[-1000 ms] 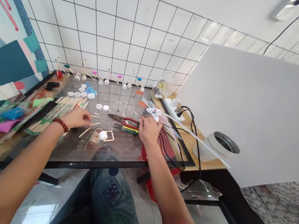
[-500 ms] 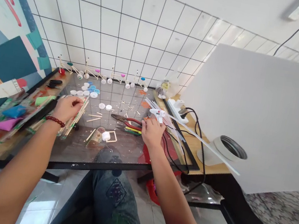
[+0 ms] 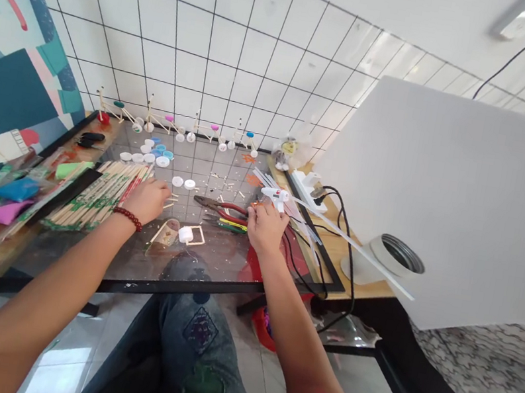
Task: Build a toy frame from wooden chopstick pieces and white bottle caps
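My left hand (image 3: 150, 200), with a red bead bracelet at the wrist, is over the table just right of the wrapped chopsticks (image 3: 98, 199). Its fingers are bent together near short sticks, and what they hold, if anything, is too small to tell. My right hand (image 3: 266, 227) is at the handles of the red-handled pliers (image 3: 220, 207), beside the white glue gun (image 3: 276, 196); its fingertips are partly hidden. Between and below the hands lie a square stick frame (image 3: 197, 236) with a white piece (image 3: 186, 234) and a clear cup (image 3: 168, 233) on its side.
White and blue caps (image 3: 162, 161) lie behind my left hand. Small stick models (image 3: 190, 136) line the back edge. A white power strip (image 3: 311, 190) with black cables, a roll of tape (image 3: 390, 258) and a white board (image 3: 445, 187) are at the right. Colored packets (image 3: 17, 188) lie left.
My left hand has moved right, off the wrapped chopsticks toward the short sticks. My right hand stays by the pliers and glue gun. The view has shifted slightly.
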The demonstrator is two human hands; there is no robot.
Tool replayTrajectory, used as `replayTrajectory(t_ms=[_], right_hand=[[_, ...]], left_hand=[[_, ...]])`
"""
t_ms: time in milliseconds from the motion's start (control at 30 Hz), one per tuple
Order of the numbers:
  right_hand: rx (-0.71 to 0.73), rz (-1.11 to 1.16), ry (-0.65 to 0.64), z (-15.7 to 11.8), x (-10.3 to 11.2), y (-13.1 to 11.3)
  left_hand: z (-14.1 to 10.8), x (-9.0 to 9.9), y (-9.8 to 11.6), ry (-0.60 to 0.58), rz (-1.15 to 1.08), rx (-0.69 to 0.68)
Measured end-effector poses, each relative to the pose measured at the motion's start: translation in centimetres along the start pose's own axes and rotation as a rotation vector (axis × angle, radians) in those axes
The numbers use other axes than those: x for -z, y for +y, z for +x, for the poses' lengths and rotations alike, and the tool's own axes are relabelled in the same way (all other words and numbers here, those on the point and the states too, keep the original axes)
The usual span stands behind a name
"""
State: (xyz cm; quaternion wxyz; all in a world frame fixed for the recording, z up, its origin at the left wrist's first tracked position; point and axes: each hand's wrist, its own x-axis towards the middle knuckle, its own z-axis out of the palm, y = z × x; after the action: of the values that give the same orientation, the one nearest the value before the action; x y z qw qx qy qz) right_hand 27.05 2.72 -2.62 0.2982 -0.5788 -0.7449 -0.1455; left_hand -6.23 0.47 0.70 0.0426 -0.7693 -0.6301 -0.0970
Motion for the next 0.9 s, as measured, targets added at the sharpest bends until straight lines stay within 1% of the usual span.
replayTrajectory(t_ms=[133,200,267,333,400,433,533,600,700,767,833,867,900], right_hand=[[0.004,-0.009,-0.021,0.0,0.1,-0.1],[0.000,-0.009,-0.037,0.0,0.2,-0.1],[-0.005,-0.006,-0.043,0.0,0.2,-0.1],[-0.011,-0.003,-0.038,0.0,0.2,-0.1],[-0.011,-0.006,-0.029,0.0,0.2,-0.1],[-0.008,-0.008,-0.023,0.0,0.2,0.0],[0.014,-0.005,0.001,-0.1,0.2,0.1],[0.028,0.007,0.021,-0.1,0.2,0.2],[0.033,0.020,0.033,-0.1,0.2,0.3],[0.029,0.017,0.024,-0.2,0.3,0.3],[0.024,0.017,0.002,-0.2,0.6,0.2],[0.020,0.027,-0.010,-0.1,0.8,0.1],[0.017,0.048,-0.020,0.0,1.1,-0.1]], left_hand=[[0.4,0.2,1.0,-0.048,0.055,-0.004],[0.4,0.4,0.8,-0.045,0.036,0.059],[0.2,0.8,0.2,-0.022,-0.041,0.170],[-0.1,1.1,-0.6,0.023,-0.171,0.277],[-0.4,1.4,-1.2,0.052,-0.309,0.330],[-0.5,1.4,-1.4,0.039,-0.355,0.339],[-0.6,1.1,-1.2,-0.078,-0.381,0.343],[-0.6,0.8,-0.8,-0.147,-0.333,0.337],[-0.6,0.6,-0.4,-0.194,-0.217,0.279],[-0.7,0.6,-0.3,-0.175,-0.153,0.205],[-0.8,0.6,-0.2,-0.096,-0.167,0.157],[-0.9,0.6,0.0,-0.046,-0.220,0.169],[-0.8,0.6,0.2,0.003,-0.323,0.215]])
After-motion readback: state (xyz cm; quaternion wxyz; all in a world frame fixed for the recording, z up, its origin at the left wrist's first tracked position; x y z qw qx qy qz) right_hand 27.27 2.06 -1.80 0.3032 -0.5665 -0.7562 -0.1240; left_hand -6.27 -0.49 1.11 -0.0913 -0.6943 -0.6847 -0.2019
